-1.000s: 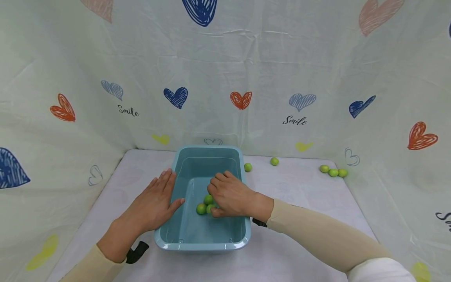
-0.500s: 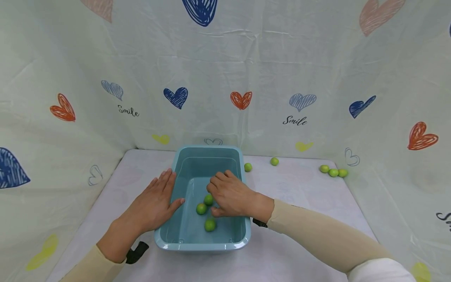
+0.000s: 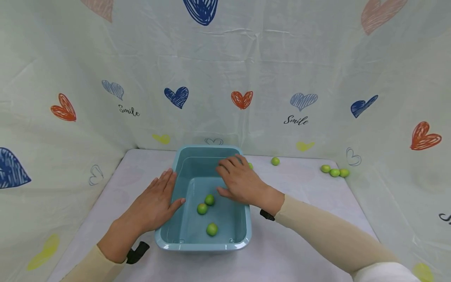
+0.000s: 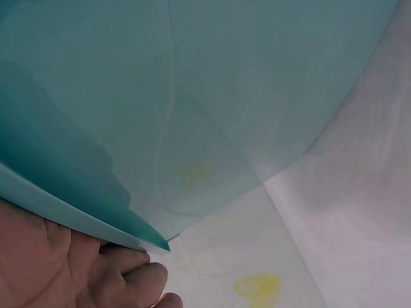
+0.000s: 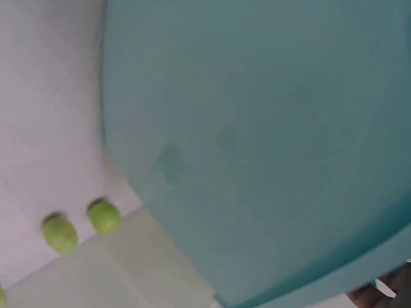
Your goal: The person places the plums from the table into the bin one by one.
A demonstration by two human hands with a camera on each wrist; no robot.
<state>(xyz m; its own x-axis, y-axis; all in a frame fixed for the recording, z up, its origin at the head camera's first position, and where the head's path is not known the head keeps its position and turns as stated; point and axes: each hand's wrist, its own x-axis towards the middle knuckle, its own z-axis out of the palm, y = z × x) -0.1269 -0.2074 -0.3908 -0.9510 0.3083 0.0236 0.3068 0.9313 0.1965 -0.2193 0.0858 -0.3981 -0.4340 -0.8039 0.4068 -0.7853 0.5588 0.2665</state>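
A light blue plastic basin (image 3: 202,247) stands on the table. On its floor sit three small green limes: two close together, a lime (image 3: 209,199) and another lime (image 3: 202,208), and a third lime (image 3: 211,229) nearer the front. My left hand (image 3: 151,203) lies along the left rim, fingers straight, thumb reaching over the inside; the left wrist view shows its fingers (image 4: 128,282) under the rim. Above the basin's right side hovers my right hand (image 3: 243,182), fingers loosely bent, nothing showing in it. Only a dark bit of it appears in the right wrist view's corner.
Right of the basin, one lime (image 3: 251,165) is half covered by my right hand and another lime (image 3: 275,161) sits by the back edge. Several limes (image 3: 334,172) cluster at the far right corner. A heart-printed curtain (image 3: 267,78) hangs around the white table (image 3: 296,188).
One lime has rolled from beside the other two toward the basin's front. My right hand has risen from near the limes up and right to the rim. The left hand stays still.
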